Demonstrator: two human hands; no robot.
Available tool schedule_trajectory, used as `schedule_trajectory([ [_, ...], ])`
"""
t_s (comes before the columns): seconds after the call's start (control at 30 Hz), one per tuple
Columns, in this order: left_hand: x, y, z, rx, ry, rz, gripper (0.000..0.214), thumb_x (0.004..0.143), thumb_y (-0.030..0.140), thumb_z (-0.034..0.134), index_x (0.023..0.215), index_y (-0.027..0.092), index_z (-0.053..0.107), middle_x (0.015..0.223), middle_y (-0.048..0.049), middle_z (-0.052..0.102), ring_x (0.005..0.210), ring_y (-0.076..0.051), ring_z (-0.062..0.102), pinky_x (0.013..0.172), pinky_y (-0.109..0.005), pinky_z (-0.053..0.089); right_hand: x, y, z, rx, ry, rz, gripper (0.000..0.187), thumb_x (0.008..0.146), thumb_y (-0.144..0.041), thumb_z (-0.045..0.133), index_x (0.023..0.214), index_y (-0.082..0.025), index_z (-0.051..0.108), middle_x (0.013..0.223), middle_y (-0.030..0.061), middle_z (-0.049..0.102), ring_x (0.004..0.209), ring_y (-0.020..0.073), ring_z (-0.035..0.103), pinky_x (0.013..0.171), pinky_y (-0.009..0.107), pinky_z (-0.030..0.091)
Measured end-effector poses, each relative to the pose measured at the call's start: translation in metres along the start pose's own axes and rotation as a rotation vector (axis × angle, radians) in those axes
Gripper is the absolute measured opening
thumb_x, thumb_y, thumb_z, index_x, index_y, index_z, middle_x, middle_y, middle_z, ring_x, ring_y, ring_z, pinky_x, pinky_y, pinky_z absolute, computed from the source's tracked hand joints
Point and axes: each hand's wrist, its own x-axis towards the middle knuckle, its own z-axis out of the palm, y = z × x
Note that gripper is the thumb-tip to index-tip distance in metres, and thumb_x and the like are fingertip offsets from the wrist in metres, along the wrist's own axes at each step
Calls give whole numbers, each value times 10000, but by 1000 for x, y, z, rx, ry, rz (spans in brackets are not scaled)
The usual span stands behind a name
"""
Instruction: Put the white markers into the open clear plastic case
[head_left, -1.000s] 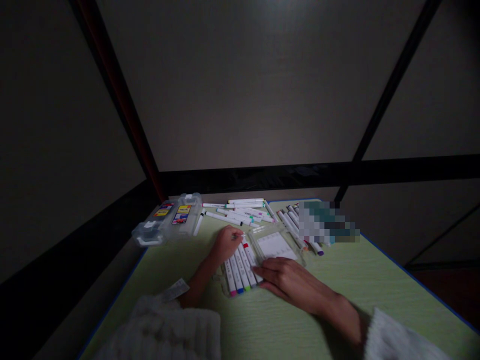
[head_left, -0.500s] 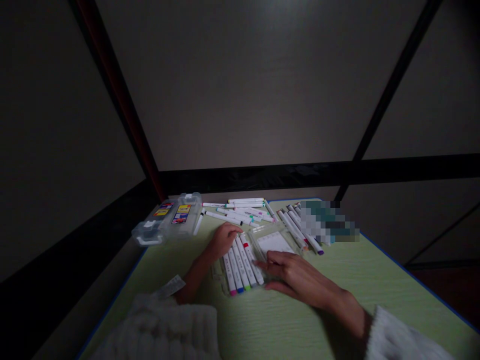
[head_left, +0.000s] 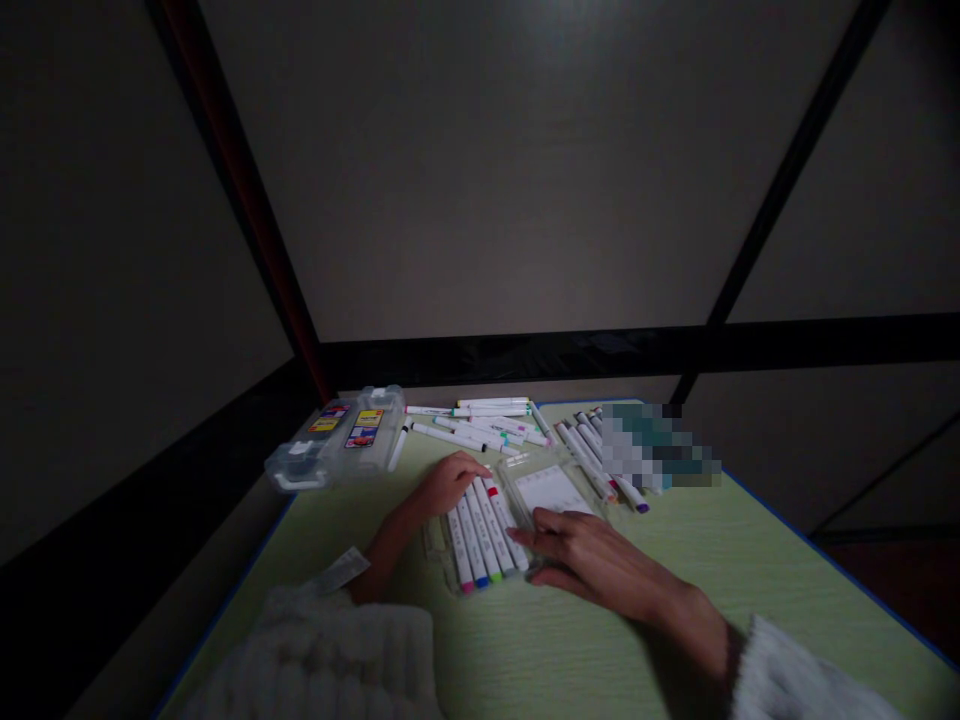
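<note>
Several white markers (head_left: 480,535) with coloured ends lie side by side in one half of an open clear plastic case (head_left: 452,575). My left hand (head_left: 451,482) rests over their far ends, fingers stretched across the tops and partly hidden. From the right, my right hand (head_left: 589,550) reaches to the row, its index fingertip at the rightmost marker (head_left: 506,530) and its thumb apart below. Beside the row is the case's other half (head_left: 514,462), with a white card (head_left: 551,490) inside, partly covered by my right hand.
More loose markers (head_left: 480,430) are scattered at the table's far side. Another group of markers (head_left: 589,460) lies at the right, beside a pixelated patch. An open clear case (head_left: 296,462) with colourful labels is at the far left of the green table (head_left: 517,660). A wall stands behind.
Almost nothing differs. Both hands stay at the row of markers with only a slight shift, and the view has moved a touch.
</note>
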Motion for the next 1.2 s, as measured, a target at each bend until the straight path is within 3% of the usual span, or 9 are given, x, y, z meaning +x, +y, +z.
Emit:
schedule_trajectory([
  [1.2, -2, 3, 6, -3, 3, -47, 358, 710, -13, 373, 783, 152, 682, 878, -44, 558, 868, -135, 516, 834, -280, 403, 2, -6, 0, 81, -10, -1, 368, 867, -315, 400, 1205, -192, 481, 941, 69, 565, 839, 188, 555, 719, 291, 431],
])
